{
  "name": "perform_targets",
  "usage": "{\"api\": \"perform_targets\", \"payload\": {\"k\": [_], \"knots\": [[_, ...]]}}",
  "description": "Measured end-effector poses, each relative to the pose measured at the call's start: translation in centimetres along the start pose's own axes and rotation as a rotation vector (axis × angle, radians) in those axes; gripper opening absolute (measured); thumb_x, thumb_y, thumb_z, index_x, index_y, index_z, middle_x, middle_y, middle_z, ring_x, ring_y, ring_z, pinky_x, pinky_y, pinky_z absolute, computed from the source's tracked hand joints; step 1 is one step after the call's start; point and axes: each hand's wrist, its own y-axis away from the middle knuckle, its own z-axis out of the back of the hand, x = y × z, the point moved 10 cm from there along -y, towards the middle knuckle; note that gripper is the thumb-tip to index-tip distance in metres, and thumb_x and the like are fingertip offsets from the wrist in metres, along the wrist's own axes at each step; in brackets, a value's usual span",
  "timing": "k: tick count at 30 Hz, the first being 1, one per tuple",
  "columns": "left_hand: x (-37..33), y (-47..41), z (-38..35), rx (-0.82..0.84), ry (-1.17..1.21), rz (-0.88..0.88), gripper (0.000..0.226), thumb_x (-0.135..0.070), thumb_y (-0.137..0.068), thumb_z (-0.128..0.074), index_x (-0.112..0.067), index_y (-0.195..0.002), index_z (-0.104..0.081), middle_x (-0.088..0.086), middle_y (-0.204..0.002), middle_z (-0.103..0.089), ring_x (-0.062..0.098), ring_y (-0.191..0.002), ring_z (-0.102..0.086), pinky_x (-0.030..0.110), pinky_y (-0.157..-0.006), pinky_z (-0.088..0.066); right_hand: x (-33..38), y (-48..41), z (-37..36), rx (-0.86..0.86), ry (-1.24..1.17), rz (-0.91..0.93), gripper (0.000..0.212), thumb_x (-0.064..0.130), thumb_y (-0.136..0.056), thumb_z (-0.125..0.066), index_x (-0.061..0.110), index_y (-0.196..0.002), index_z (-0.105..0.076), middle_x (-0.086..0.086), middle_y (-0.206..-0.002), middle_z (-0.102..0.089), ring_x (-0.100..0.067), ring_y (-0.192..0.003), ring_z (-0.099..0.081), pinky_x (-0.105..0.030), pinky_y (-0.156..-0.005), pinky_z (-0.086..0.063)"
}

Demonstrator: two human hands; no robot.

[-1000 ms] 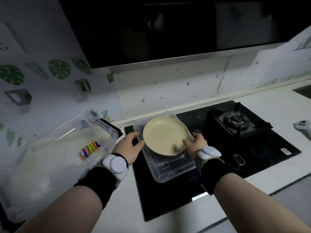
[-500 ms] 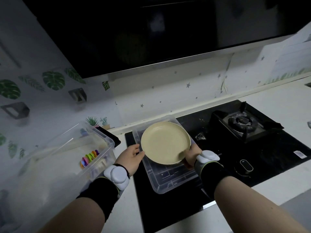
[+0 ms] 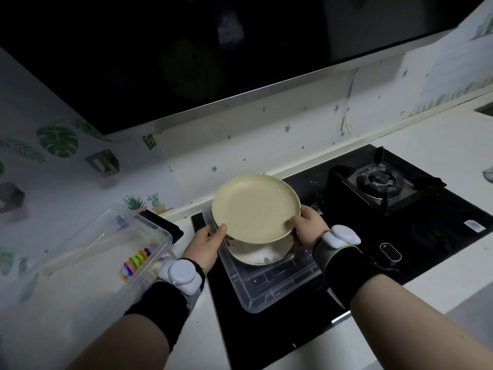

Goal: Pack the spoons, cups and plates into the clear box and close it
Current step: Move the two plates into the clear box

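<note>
I hold a cream plate (image 3: pixel 256 206) tilted above the hob, with my left hand (image 3: pixel 205 244) on its left rim and my right hand (image 3: pixel 309 225) gripping its right rim. Under it a second, pale patterned plate (image 3: pixel 256 257) rests on the clear lid (image 3: pixel 277 287), which lies flat on the black hob. The clear box (image 3: pixel 149 228) stands open to the left on the counter. Several coloured spoons (image 3: pixel 136 261) lie inside it against its near wall. No cups are visible.
A gas burner (image 3: pixel 378 182) sits on the hob (image 3: pixel 440 222) to the right, with a control knob (image 3: pixel 390 252) near my right wrist. A dark range hood (image 3: pixel 213 62) hangs low overhead. White counter (image 3: pixel 440 134) runs to the right.
The cream plate has risen off the lid and tilted, uncovering a second plate beneath. My left hand has closed onto its left rim; the right hand has kept its grip.
</note>
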Motion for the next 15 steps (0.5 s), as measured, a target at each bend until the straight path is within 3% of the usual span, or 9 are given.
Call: {"api": "perform_targets", "payload": {"k": [2, 4, 6, 10, 13, 15], "knots": [[-1.2, 0.5, -0.4, 0.029, 0.23, -0.004, 0.043, -0.053, -0.09, -0.043, -0.023, -0.12, -0.05, 0.01, -0.12, -0.062, 0.029, -0.104, -0.063, 0.039, -0.092, -0.05, 1.1, 0.4, -0.6, 0.035, -0.096, 0.032, 0.025, 0.003, -0.079, -0.042, 0.012, -0.097, -0.056, -0.006, -0.04, -0.05, -0.02, -0.034, -0.04, -0.022, -0.038, -0.036], [-1.9, 0.8, -0.2, 0.021, 0.402, -0.003, 0.037, -0.048, -0.093, -0.04, -0.023, -0.119, -0.048, 0.012, -0.112, -0.064, 0.031, -0.091, -0.067, 0.037, -0.076, -0.055, 2.4, 0.9, -1.5, 0.079, -0.117, 0.085, 0.025, 0.001, -0.08, -0.042, 0.011, -0.099, -0.055, -0.006, -0.039, -0.05, -0.02, -0.033, -0.041, -0.022, -0.036, -0.036], [-2.6, 1.2, 0.4, -0.002, 0.503, -0.022, 0.035, -0.043, -0.092, -0.047, -0.021, -0.12, -0.049, 0.011, -0.111, -0.064, 0.033, -0.093, -0.066, 0.039, -0.068, -0.058, 3.3, 1.4, -2.7, 0.133, -0.111, 0.119, 0.03, 0.002, -0.082, -0.043, 0.016, -0.107, -0.054, -0.003, -0.038, -0.051, -0.023, -0.039, -0.043, -0.024, -0.037, -0.038], [-2.3, 1.7, 2.9, -0.166, 0.522, -0.032, 0.025, -0.009, -0.092, -0.052, -0.017, -0.116, -0.052, 0.013, -0.112, -0.06, 0.031, -0.089, -0.061, 0.044, -0.065, -0.056, 3.6, 2.5, -5.8, 0.288, -0.151, 0.153, 0.019, 0.014, -0.092, -0.046, 0.017, -0.11, -0.051, -0.005, -0.044, -0.056, -0.022, -0.038, -0.044, -0.025, -0.04, -0.04], [-0.6, 1.8, 6.1, -0.306, 0.471, 0.004, 0.026, -0.012, -0.077, -0.053, -0.031, -0.092, -0.062, 0.011, -0.115, -0.063, 0.036, -0.098, -0.06, 0.061, -0.078, -0.053, 2.4, 2.3, -6.6, 0.308, -0.103, 0.132, 0.021, 0.03, -0.095, -0.046, 0.016, -0.104, -0.059, -0.005, -0.049, -0.059, -0.019, -0.039, -0.046, -0.026, -0.046, -0.041], [0.5, 1.6, 8.4, -0.375, 0.456, 0.001, 0.026, -0.014, -0.071, -0.051, -0.034, -0.083, -0.063, 0.01, -0.113, -0.065, 0.037, -0.099, -0.061, 0.068, -0.081, -0.049, 1.0, 0.9, -5.2, 0.182, -0.021, 0.113, 0.029, 0.037, -0.09, -0.051, 0.019, -0.111, -0.06, -0.003, -0.054, -0.061, -0.02, -0.047, -0.052, -0.032, -0.055, -0.046]]}}
